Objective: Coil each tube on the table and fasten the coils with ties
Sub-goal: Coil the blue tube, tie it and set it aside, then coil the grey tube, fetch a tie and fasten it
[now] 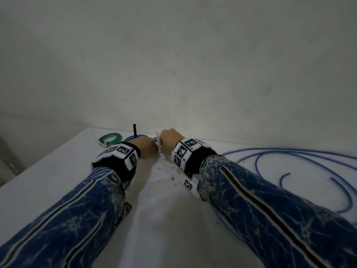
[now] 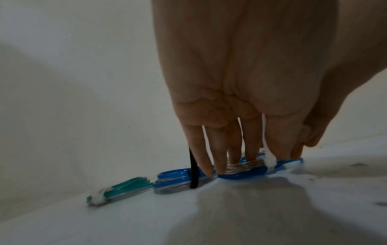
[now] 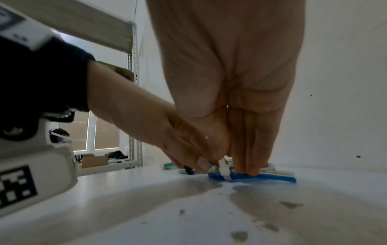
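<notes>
At the far edge of the white table [image 1: 67, 171], against the wall, lies a blue and clear tube coil [image 2: 240, 172] [image 3: 272, 177] with a white tie [image 2: 270, 161] [image 3: 223, 171] looped round it. My left hand [image 1: 152, 148] [image 2: 251, 157] reaches its fingers into the coil, and its thumb [image 3: 201, 163] pinches the rim beside the tie. My right hand [image 1: 168, 141] [image 3: 240, 169] presses straight fingers on the coil while its thumb holds the tie's tail [image 1: 158, 140], which stands up between the hands. Loose blue tube [image 1: 289, 157] sprawls to the right.
Left of my hands lie a blue coil bound with a black tie [image 2: 192, 174] [image 1: 134, 130] and a green coil [image 1: 110, 139] [image 2: 127, 187] bound in white. Dirt specks dot the table [image 1: 172, 177]. The wall stands directly behind the coils. Metal shelving [image 3: 134, 116] shows far left.
</notes>
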